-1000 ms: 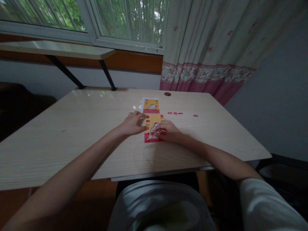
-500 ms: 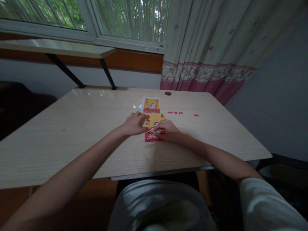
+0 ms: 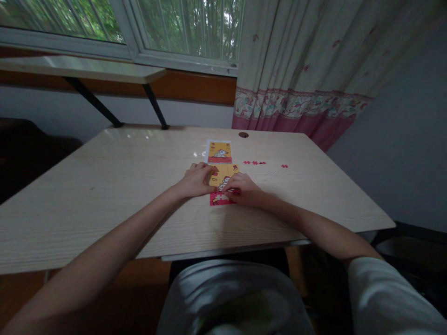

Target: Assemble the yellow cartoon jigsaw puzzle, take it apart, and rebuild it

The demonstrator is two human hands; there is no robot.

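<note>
A yellow and red jigsaw puzzle [image 3: 218,200] with a white cartoon figure lies flat on the table, partly covered by both hands. A pale gap shows in its red lower strip. Along the puzzle's left edge, my left hand [image 3: 196,180] rests with thumb and fingers apart, their tips touching it. My right hand [image 3: 245,190] is over the right side of the puzzle, thumb and forefinger pinched near its middle. What looks like a puzzle piece is in that pinch, mostly hidden by the fingers. Just beyond lies a picture card [image 3: 220,152] with a similar design.
Red puzzle pieces [image 3: 254,163] lie in a short row right of the card, and another red piece [image 3: 284,166] sits farther right. The wooden table [image 3: 122,186] has a cable hole [image 3: 243,135] at the back. A raised shelf [image 3: 104,70] stands at the back left, a curtain [image 3: 279,102] behind.
Both hands stay at the puzzle with only slight finger movement; the right fingertips shift a little over the red strip. The loose pieces and the card lie as before.
</note>
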